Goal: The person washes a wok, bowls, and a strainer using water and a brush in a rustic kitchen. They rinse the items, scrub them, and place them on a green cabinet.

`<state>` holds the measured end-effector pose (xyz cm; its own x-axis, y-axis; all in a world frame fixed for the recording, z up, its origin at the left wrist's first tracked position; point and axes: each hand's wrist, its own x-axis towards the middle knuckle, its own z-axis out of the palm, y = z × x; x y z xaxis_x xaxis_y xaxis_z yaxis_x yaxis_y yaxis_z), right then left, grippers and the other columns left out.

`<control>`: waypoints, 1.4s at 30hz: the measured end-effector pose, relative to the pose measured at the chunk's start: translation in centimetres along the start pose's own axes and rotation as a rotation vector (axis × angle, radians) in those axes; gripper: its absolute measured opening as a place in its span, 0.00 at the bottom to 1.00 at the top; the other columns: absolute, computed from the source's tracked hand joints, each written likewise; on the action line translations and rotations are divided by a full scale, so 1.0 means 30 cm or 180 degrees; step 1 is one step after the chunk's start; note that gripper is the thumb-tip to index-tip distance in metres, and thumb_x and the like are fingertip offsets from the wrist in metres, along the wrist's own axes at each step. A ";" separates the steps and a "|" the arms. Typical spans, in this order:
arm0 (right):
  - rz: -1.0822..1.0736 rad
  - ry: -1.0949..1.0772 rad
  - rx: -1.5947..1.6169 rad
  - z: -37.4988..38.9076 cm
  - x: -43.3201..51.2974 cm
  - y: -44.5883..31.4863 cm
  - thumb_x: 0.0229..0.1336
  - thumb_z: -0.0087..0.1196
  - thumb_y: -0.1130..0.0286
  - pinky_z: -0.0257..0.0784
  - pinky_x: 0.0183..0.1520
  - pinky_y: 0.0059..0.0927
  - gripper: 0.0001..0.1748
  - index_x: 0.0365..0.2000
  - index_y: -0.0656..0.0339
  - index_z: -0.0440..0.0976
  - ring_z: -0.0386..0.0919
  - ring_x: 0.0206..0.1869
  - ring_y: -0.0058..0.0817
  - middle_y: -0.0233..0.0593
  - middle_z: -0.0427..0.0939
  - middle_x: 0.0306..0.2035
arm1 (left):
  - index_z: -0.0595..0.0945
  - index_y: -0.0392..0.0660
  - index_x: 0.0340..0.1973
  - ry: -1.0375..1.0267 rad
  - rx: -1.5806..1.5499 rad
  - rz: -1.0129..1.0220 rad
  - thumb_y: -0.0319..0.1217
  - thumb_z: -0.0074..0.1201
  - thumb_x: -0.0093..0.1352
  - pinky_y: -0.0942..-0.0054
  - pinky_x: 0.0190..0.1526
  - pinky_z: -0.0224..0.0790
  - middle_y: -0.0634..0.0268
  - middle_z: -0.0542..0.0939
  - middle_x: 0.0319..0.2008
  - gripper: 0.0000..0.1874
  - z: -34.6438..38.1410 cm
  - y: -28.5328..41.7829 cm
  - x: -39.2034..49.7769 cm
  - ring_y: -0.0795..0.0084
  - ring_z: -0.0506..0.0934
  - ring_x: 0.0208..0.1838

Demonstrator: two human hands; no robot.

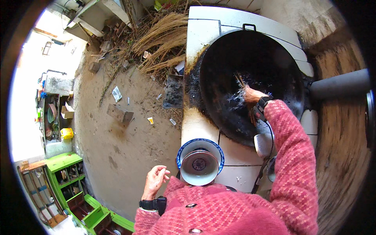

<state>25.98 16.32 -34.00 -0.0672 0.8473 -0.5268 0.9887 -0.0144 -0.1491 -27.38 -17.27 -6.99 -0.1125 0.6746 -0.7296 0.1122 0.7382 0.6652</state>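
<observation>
My right hand point(253, 95) reaches into a large black wok point(226, 61) and grips a brush of thin sticks point(240, 79). Its tips meet splashing water point(236, 99) in the wok, and more sticks show below the hand. Raised over the floor side, my left hand point(155, 178) has loosely curled fingers and holds nothing that I can see. Just right of it, a stack of bowls stands at the stove's near corner: a smaller bowl point(188, 170) on top of a larger blue-rimmed bowl point(181, 148).
The wok sits in a white-tiled stove point(202, 30). A white vessel point(262, 145) lies at its near rim, partly behind my sleeve. A grey pipe point(340, 85) runs right. Dry straw point(164, 32), a brick-like block point(119, 114) and scraps lie left. A green cabinet point(64, 161) stands lower left.
</observation>
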 end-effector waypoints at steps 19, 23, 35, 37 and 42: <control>-0.0393 -0.0171 -0.0262 -0.226 -0.265 -0.198 0.55 0.48 0.73 0.73 0.50 0.44 0.19 0.48 0.60 0.74 0.79 0.44 0.45 0.51 0.79 0.41 | 0.75 0.38 0.49 0.0045 -0.0332 0.0078 0.34 0.49 0.72 0.81 0.31 0.70 0.62 0.81 0.37 0.14 -0.084 -0.014 -0.014 0.79 0.77 0.30; -0.0130 -0.0390 -0.0512 -0.282 -0.320 -0.260 0.50 0.50 0.77 0.74 0.47 0.42 0.19 0.45 0.61 0.77 0.80 0.42 0.46 0.53 0.80 0.39 | 0.76 0.38 0.48 0.0194 -0.0264 0.0296 0.35 0.49 0.72 0.79 0.31 0.71 0.64 0.82 0.36 0.15 -0.117 -0.032 -0.040 0.80 0.77 0.30; -0.1004 0.1920 0.0882 -0.871 -0.440 -0.713 0.63 0.47 0.66 0.73 0.37 0.34 0.11 0.33 0.61 0.76 0.78 0.32 0.37 0.47 0.79 0.28 | 0.76 0.40 0.47 0.0527 -0.0443 0.1023 0.34 0.49 0.72 0.79 0.32 0.71 0.65 0.81 0.36 0.13 -0.322 -0.137 -0.159 0.80 0.77 0.30; -0.1598 0.2254 0.0621 -0.908 -0.553 -1.050 0.65 0.46 0.64 0.72 0.37 0.31 0.13 0.33 0.62 0.75 0.77 0.31 0.31 0.43 0.81 0.30 | 0.76 0.41 0.47 0.0742 -0.0443 0.1356 0.32 0.49 0.72 0.80 0.33 0.71 0.65 0.81 0.37 0.12 -0.386 -0.140 -0.189 0.81 0.77 0.30; -0.3005 -0.0752 0.3318 -0.611 -1.007 -1.871 0.67 0.47 0.57 0.72 0.44 0.29 0.18 0.35 0.63 0.75 0.78 0.41 0.25 0.42 0.82 0.39 | 0.70 0.42 0.56 0.1380 -0.0388 0.2208 0.34 0.50 0.72 0.73 0.49 0.70 0.60 0.76 0.50 0.18 -0.570 -0.193 -0.316 0.71 0.77 0.48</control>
<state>-25.04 1.25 5.63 -0.7570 0.6534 0.0055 0.0194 0.0310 -0.9993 -43.85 -27.81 -1.21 -0.4309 0.9016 -0.0375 0.1912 0.1318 0.9727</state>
